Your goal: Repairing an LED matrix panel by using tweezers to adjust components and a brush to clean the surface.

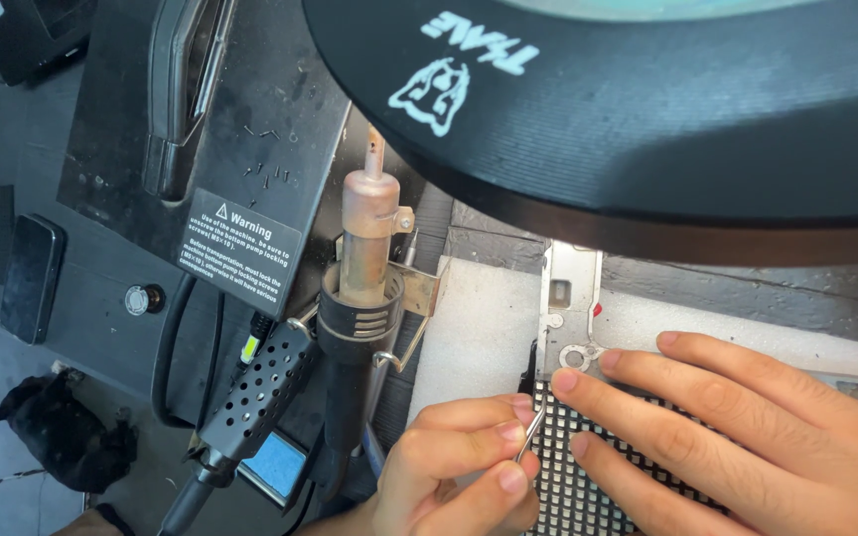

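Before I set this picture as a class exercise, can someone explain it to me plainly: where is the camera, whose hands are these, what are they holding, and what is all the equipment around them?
There is one picture, taken by a camera worn on a person's head and looking down at their own two bare hands. The left hand pinches thin metal tweezers, whose tip meets the edge of a black grid panel full of small square cells. The right hand lies flat on that panel, fingers spread, steadying it. The panel rests on a white foam pad, with a silver metal bracket at its top edge. To the left, a hot-air tool stands upright in its holder, beside a soldering iron in a perforated black holder. A phone lies at the far left. The big dark ring across the top is probably a magnifier lamp.
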